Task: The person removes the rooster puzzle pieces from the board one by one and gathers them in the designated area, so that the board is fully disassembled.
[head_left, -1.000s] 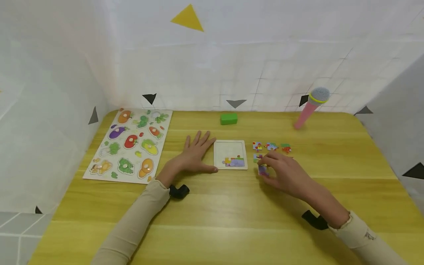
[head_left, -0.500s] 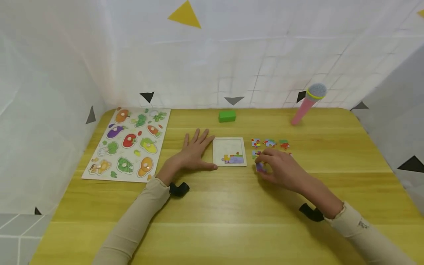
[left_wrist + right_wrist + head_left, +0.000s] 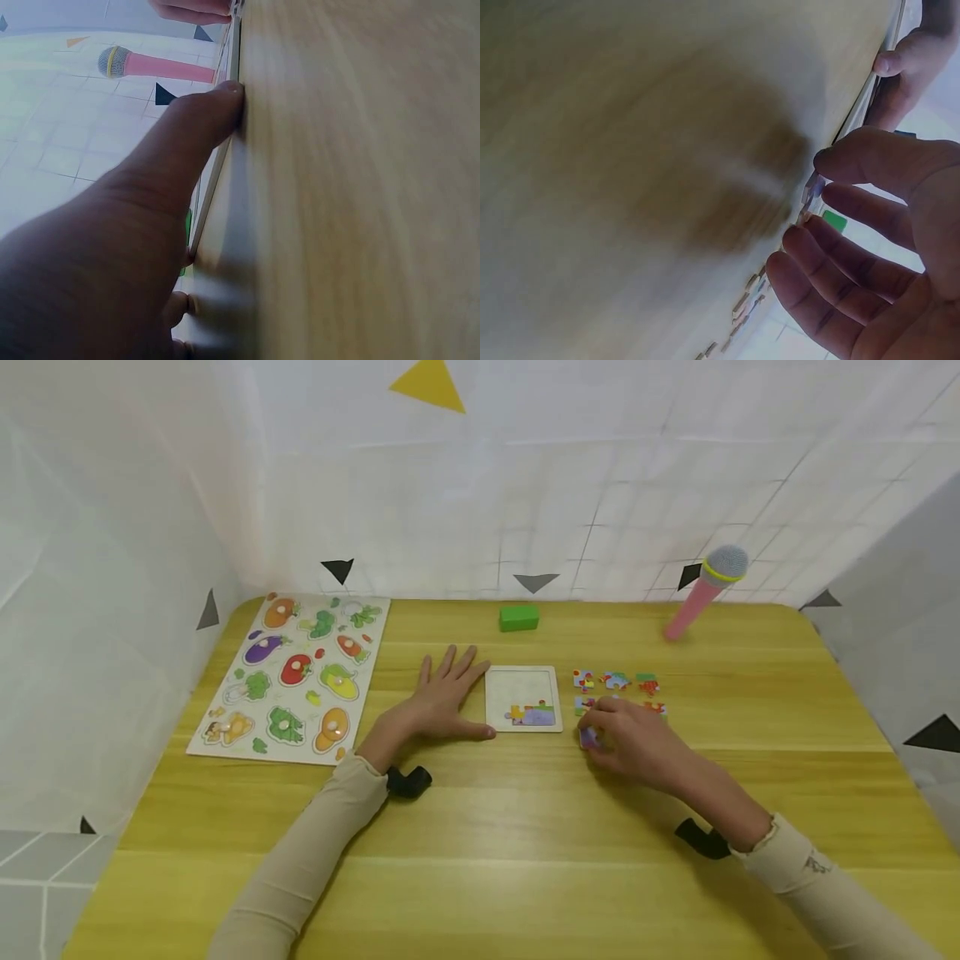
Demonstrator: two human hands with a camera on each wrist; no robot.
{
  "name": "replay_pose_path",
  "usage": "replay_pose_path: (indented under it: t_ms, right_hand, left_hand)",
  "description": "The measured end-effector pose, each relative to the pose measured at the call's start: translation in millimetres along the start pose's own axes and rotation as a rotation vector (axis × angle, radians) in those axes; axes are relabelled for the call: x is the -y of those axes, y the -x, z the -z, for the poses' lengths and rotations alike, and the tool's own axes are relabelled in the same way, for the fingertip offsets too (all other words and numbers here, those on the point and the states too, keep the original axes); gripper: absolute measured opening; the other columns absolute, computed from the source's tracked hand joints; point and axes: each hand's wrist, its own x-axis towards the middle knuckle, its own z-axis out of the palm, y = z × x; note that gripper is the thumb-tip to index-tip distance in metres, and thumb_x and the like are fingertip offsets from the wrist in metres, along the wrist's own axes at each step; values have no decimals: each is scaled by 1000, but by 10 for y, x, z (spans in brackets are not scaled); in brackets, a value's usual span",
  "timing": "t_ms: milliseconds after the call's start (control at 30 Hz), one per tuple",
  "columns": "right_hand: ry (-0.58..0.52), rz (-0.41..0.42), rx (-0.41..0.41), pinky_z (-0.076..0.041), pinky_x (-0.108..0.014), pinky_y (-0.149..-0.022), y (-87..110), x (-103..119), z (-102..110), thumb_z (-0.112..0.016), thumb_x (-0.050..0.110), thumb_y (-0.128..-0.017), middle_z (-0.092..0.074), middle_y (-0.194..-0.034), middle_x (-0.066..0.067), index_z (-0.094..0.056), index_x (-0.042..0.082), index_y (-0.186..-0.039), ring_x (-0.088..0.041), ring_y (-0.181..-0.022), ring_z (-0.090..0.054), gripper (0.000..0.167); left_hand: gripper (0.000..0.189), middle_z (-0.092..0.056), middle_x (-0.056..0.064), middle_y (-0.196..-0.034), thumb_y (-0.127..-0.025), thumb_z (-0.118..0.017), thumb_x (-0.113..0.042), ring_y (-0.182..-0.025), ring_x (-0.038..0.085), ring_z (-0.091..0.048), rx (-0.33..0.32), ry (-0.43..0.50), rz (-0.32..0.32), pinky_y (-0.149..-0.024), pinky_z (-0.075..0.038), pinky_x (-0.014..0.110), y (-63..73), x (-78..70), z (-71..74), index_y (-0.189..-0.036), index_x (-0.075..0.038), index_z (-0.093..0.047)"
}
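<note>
A square white puzzle tray [image 3: 522,681] lies mid-table, with a few joined purple, yellow and green pieces [image 3: 534,716] in its lower right corner. My left hand [image 3: 442,706] is spread at the tray's left side, thumb at the lower left corner and fingertips near the upper one. Right of the tray, my right hand [image 3: 633,739] pinches a purple jigsaw piece [image 3: 588,738] between thumb and index finger, low over the table. In the right wrist view the thumb and fingertips curve about this jigsaw piece [image 3: 811,189]. Loose pieces [image 3: 615,680] lie in rows beyond, some partly covered by the hand.
A board of knobbed vegetable pieces [image 3: 307,697] lies at the left. At the back stands a green block [image 3: 518,618], and a pink toy microphone [image 3: 693,606] is upright at the back right. White sheeting [image 3: 465,518] borders the table.
The right hand stays over the same spot, its fingers shifting slightly around the purple jigsaw piece. The left hand keeps its place at the tray. The head view has shifted a little.
</note>
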Motion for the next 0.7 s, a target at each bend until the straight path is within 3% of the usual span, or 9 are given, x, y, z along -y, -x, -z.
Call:
replay_pose_path:
  t_ms: [700]
  right_hand:
    - [1,20,28,-53,-39,-70,-76,2,8,-80,6,-79,-64,-98,-3,-73,13,-95,-18,-80,-59,19]
  left_hand:
    - [113,6,8,-168,-80,-66,-74,-150,33,15,2,-5,2,-113,13,60,-3,2,14,-163,-19,-11]
